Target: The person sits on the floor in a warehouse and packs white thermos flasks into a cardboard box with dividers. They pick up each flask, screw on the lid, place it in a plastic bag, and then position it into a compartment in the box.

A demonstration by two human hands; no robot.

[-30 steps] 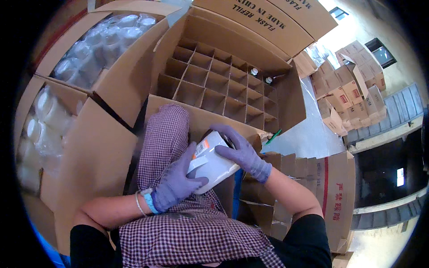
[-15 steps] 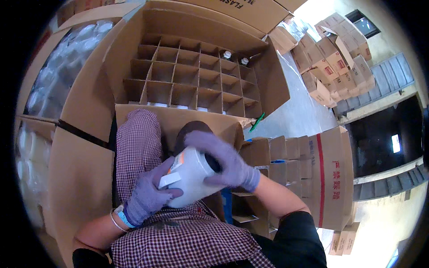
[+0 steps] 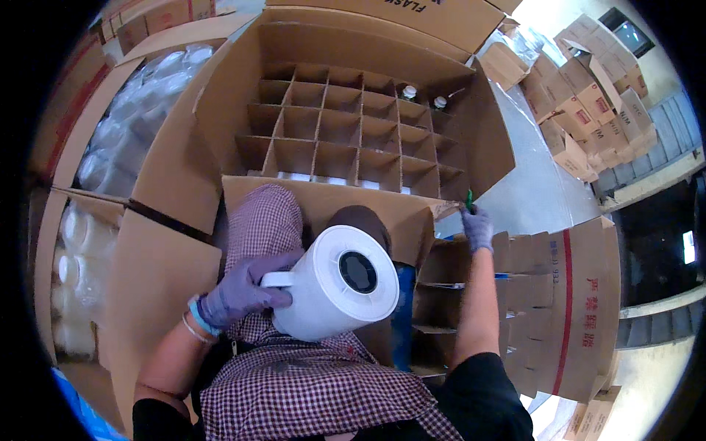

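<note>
A white plastic jug-shaped flask (image 3: pixel 312 300) lies tilted over my lap, its round base with a dark centre facing up and right. My left hand (image 3: pixel 246 290), in a grey-purple glove, is closed around its handle. My gloved right hand (image 3: pixel 478 226) is stretched out to the near right corner of the large divided carton (image 3: pixel 331 204). Its fingers are closed on a slim green tool (image 3: pixel 470 198) at that corner; the tool's lower part is hidden. Two white-capped items (image 3: pixel 409 92) stand in the carton's far right cells.
At left, an open carton (image 3: pixel 110 279) borders plastic-wrapped white containers (image 3: pixel 84 257). More wrapped pieces (image 3: pixel 140 117) fill the box beyond. To my right stands a divided carton with a red stripe (image 3: pixel 562 309). Stacked boxes (image 3: pixel 581 103) are at the far right.
My right hand has left the flask and reached forward right to the green tool. The flask has turned so its base shows, still in my left hand. The view has shifted.
</note>
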